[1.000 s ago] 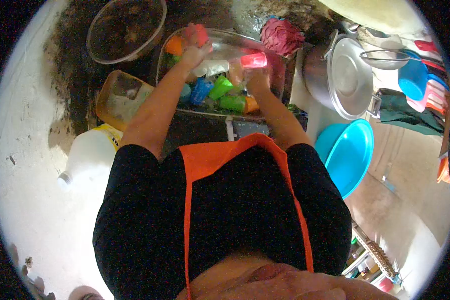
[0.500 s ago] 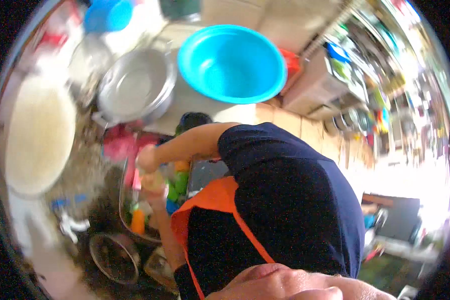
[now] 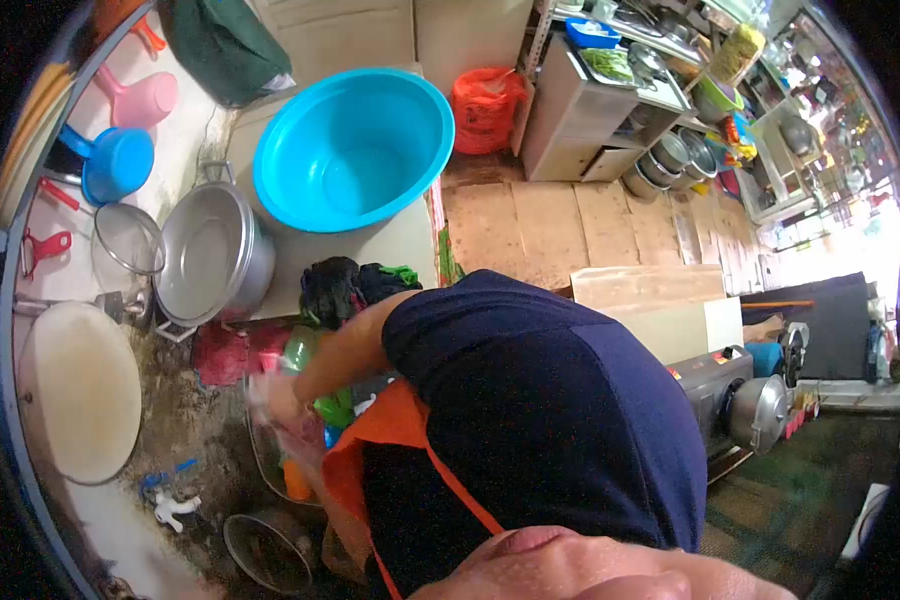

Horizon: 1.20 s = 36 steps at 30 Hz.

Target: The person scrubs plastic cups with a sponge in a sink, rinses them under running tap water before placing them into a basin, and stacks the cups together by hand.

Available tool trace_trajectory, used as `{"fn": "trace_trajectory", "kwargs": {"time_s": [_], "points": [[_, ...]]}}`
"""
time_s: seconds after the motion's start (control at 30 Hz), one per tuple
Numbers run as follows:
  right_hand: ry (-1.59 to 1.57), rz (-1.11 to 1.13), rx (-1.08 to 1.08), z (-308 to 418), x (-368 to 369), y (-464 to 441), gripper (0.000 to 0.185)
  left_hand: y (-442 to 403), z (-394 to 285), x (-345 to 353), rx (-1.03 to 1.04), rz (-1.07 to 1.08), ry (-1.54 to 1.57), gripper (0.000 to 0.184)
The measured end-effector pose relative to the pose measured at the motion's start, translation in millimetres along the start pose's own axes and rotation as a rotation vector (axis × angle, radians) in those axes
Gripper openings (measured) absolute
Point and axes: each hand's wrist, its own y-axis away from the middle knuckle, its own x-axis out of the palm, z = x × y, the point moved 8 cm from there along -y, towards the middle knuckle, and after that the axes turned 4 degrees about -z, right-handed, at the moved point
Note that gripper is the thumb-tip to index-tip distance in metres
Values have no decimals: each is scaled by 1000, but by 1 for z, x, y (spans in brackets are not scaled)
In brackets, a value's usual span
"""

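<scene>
My right hand (image 3: 282, 397) and my left hand (image 3: 306, 440) are close together over a tub (image 3: 254, 440) of wet items in front of me. Both are smeared by motion, so their fingers and anything between them cannot be made out. Around them lie a bright green item (image 3: 336, 408), an orange item (image 3: 297, 480) and a pale green translucent item (image 3: 299, 348). A pink-red cloth or net (image 3: 220, 355) lies just beyond. My orange-edged apron (image 3: 395, 412) hides part of the tub.
A large turquoise basin (image 3: 355, 150) and a metal pot (image 3: 208, 255) stand on the pale ledge. A white oval board (image 3: 80, 390) leans at the wall, near a white tap (image 3: 177, 511). Below sits a round bucket (image 3: 270, 553). A red bag (image 3: 487, 110) stands behind the basin.
The view has shifted and sharpened. My hands remain close together over the tub; the pale yellowish thing seen between them earlier is no longer distinguishable. The pale green translucent item now shows above my right hand.
</scene>
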Motion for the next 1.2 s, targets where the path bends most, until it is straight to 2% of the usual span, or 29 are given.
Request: {"fn": "trace_trajectory", "kwargs": {"time_s": [0.07,0.1,0.13,0.17,0.2,0.23,0.27,0.3,0.33,0.37,0.43,0.5,0.53,0.57,0.6,0.63,0.67,0.77,0.8,0.83,0.9,0.97,1.0,1.03,1.07,1.1,1.13,1.17,1.2], "points": [[31,95,-61,26,0,31,28,10,-5,-7,-34,-15,123,47],[113,-32,-318,43,-31,41,25,16,-8,-10,-48,-16,190,45],[88,32,-414,48,-36,29,22,22,-11,-13,-62,-18,261,44],[57,101,-507,49,-29,18,20,27,-14,-16,-73,-19,330,42],[-74,372,-438,36,14,-7,18,34,-18,-20,-82,-16,403,40],[21,452,-497,36,-1,-19,19,40,-19,-24,-99,-15,472,39],[-170,385,-267,26,-18,-36,17,47,-21,-29,-112,-12,545,37],[-240,350,-173,20,-13,-47,30,52,-24,-33,-121,-5,610,36],[-340,468,-64,18,4,-53,34,57,-28,-37,-132,3,679,35],[-341,491,-74,18,8,-50,34,60,-31,-38,-147,16,743,34],[-950,854,584,10,49,1,39,59,-23,-38,-206,45,843,34],[-799,1311,130,47,29,58,44,54,16,-39,-304,39,900,34],[-357,1225,-446,71,-10,81,42,45,71,-40,-362,22,877,33],[60,1013,-1005,97,-39,101,39,53,78,-35,-521,88,858,30],[-161,739,-1201,98,-23,114,35,62,85,-32,-679,154,838,27],[-318,629,-1277,98,-8,127,33,102,54,-30,-962,291,836,24],[-460,504,-1354,98,0,138,31,92,58,-25,-982,248,852,24],[-440,860,-1449,105,12,118,29,60,91,-26,-755,165,980,26],[-427,976,-1475,102,15,110,29,68,98,-28,-774,124,995,26],[-409,1085,-1498,96,23,104,28,72,97,-31,-705,81,1042,29],[-480,1084,-1063,69,62,58,28,70,87,-33,-549,9,1121,38],[-54,804,-840,58,71,15,30,63,72,-30,-387,-49,1183,49],[-54,833,-527,36,88,-6,30,60,74,-21,-401,-69,1189,49],[-92,831,-265,15,100,-21,30,54,73,-24,-314,-169,1088,54],[-145,789,-4,-7,109,-34,31,50,73,-32,-229,-264,979,59],[-236,727,206,-27,117,-45,32,49,80,-33,-242,-279,970,59],[-5,636,-238,-47,169,-57,31,51,94,-46,-261,-435,884,60],[101,598,-460,-53,186,-53,31,55,109,-57,-280,-586,793,61],[207,523,-678,-60,202,-47,31,56,156,-54,-393,-561,734,63]]}}
